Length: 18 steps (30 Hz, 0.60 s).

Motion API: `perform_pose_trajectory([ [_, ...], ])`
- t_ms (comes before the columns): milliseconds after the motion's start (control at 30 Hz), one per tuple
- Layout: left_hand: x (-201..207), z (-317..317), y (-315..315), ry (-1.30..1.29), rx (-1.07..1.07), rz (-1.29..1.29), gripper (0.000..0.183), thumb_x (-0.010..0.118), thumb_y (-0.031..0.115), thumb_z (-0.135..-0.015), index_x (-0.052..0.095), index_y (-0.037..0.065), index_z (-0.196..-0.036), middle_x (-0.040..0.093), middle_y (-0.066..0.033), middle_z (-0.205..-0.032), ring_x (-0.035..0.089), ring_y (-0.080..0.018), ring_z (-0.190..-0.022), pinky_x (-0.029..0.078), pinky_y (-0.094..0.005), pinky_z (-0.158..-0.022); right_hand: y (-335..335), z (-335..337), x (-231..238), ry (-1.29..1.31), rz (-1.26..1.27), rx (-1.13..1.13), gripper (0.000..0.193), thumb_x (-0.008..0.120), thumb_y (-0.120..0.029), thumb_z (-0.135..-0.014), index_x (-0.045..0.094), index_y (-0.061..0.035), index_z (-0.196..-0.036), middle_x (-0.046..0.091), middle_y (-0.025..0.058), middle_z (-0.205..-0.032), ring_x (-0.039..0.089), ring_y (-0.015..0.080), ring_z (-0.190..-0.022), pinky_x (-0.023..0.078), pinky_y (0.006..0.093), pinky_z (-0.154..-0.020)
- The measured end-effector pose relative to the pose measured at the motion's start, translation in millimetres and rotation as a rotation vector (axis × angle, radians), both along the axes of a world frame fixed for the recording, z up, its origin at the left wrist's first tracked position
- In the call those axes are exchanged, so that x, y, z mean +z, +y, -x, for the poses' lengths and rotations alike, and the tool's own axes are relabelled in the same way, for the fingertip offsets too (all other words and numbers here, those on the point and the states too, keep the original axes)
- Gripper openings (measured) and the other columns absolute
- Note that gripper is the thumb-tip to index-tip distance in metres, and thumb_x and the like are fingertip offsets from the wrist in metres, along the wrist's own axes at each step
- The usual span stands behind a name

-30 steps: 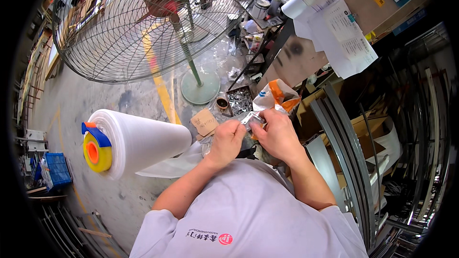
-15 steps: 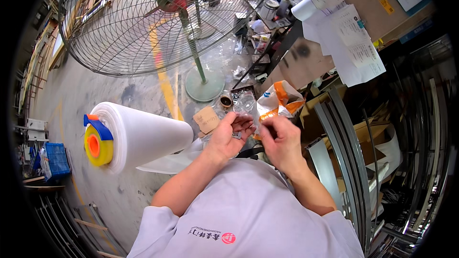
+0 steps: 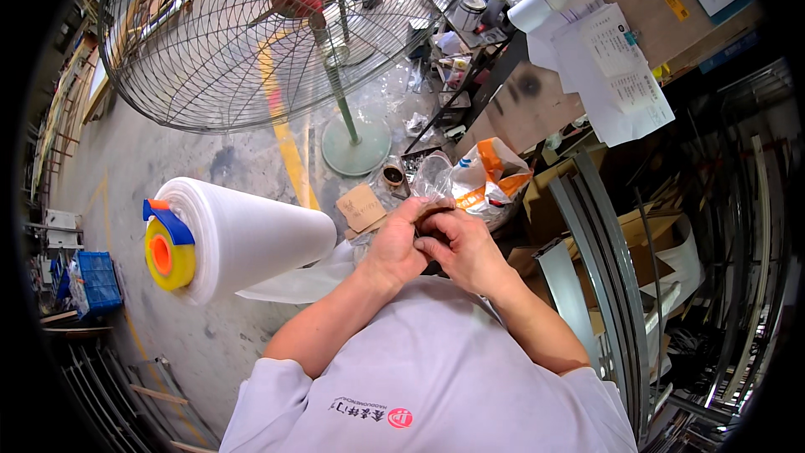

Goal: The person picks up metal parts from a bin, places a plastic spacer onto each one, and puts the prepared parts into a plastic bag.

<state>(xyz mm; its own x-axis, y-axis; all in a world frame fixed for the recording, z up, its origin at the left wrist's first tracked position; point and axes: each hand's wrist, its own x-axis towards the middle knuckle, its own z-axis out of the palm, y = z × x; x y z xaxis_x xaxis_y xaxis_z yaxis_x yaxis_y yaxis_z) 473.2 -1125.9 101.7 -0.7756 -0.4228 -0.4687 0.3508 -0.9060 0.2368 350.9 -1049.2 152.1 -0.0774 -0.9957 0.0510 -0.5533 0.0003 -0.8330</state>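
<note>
My left hand (image 3: 399,243) and my right hand (image 3: 470,253) meet in front of my shirt. Curled fingers of the left cup the near side, where a small grey metal piece lay in the palm a moment ago; it is now hidden. The right hand's fingers are pinched together and press into the left hand's grasp, and whatever they hold does not show. Just beyond the hands lies a white and orange plastic bag (image 3: 493,174), its mouth crumpled. Clear plastic wrapping (image 3: 432,174) sits beside it, next to a brown tape roll (image 3: 392,175) and a piece of cardboard (image 3: 360,207).
A large roll of white film (image 3: 260,231) stands out at my left. Ahead is a caged floor fan (image 3: 306,0) on a round green base (image 3: 355,147). Long metal profiles (image 3: 599,243) lean at my right, below hanging papers (image 3: 616,75). A blue crate (image 3: 99,278) is far left.
My right hand has moved left and down to meet the left one. The left hand's fingers, spread palm-up before, have curled in. The metal piece in its palm is no longer visible.
</note>
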Motion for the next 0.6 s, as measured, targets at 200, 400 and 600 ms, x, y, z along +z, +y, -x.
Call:
perform_pose_trajectory([
  [200, 5, 4, 3, -0.130, 0.062, 0.078, 0.029, 0.050, 0.023, -0.098, 0.068, 0.000, -0.100, 0.070, -0.0085, -0.100, 0.066, -0.0210, -0.095, 0.052, -0.0346, -0.088, 12, -2, -7, 0.306, 0.049, 0.030, 0.016, 0.067, -0.008, -0.086, 0.061, -0.0032, -0.100, 0.062, 0.0173, -0.090, 0.062, 0.0367, -0.074, 0.052, 0.0430, -0.064],
  [400, -5, -14, 0, -0.353, 0.077, 0.545, 0.024, 0.053, 0.014, -0.095, 0.069, -0.002, -0.086, 0.070, -0.0080, -0.086, 0.065, -0.0158, -0.080, 0.052, -0.0303, -0.081, 2, 21, 40, 0.257, 0.364, -0.174, 0.013, 0.071, 0.001, -0.083, 0.066, -0.0018, -0.095, 0.061, 0.0126, -0.082, 0.062, 0.0281, -0.064, 0.050, 0.0354, -0.058],
  [600, 0, -18, -2, -0.420, 0.008, 0.754, 0.024, 0.053, 0.012, -0.091, 0.069, -0.003, -0.079, 0.068, -0.0063, -0.079, 0.062, -0.0123, -0.076, 0.050, -0.0275, -0.075, -14, 30, 30, 0.220, 0.325, -0.049, 0.012, 0.073, -0.003, -0.084, 0.070, -0.0039, -0.096, 0.059, 0.0112, -0.086, 0.061, 0.0257, -0.068, 0.049, 0.0352, -0.059],
])
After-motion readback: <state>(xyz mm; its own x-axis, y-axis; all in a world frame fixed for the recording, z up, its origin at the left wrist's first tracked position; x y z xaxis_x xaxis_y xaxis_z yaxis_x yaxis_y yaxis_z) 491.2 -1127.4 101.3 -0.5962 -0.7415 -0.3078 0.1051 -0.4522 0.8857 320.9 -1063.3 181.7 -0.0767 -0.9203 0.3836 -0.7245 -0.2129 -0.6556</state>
